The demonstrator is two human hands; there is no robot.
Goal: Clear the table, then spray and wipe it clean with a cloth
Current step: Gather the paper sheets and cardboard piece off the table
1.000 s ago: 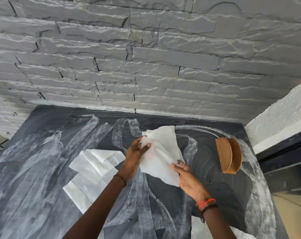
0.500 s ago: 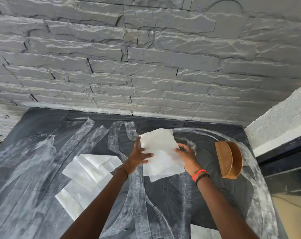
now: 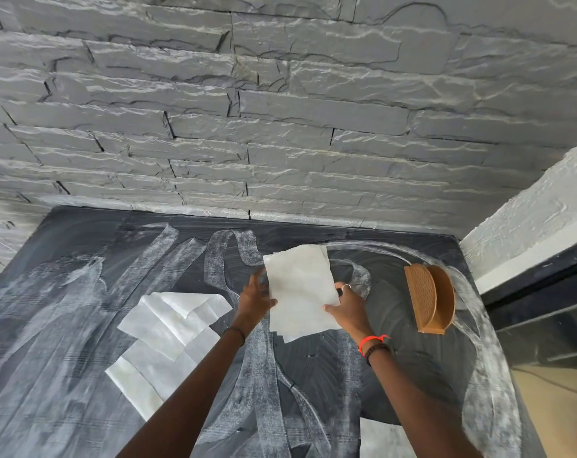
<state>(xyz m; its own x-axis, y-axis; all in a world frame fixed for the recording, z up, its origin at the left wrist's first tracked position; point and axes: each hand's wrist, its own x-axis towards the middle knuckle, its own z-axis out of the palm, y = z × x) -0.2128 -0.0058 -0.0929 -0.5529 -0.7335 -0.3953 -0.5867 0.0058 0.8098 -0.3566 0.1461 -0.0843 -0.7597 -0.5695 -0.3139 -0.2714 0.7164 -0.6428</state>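
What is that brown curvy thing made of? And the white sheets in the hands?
The brown holder looks like wood, or maybe wood-coloured plastic: tan, matte, with a fine grid pattern on its rounded face. The white sheets held by the left hand and right hand look like thin paper napkins: soft, creased, slightly see-through.

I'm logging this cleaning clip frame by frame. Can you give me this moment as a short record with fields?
surface: dark tabletop streaked with white smears, set against a grey stone wall
left hand: left hand grips the left edge of the stack of white paper napkins
right hand: right hand grips the same stack's right edge, thumb on top
loose items: fanned white napkins lying flat to the left; another white sheet at the near edge
holder: brown wooden half-round napkin holder, upright, right of the hands, apparently empty
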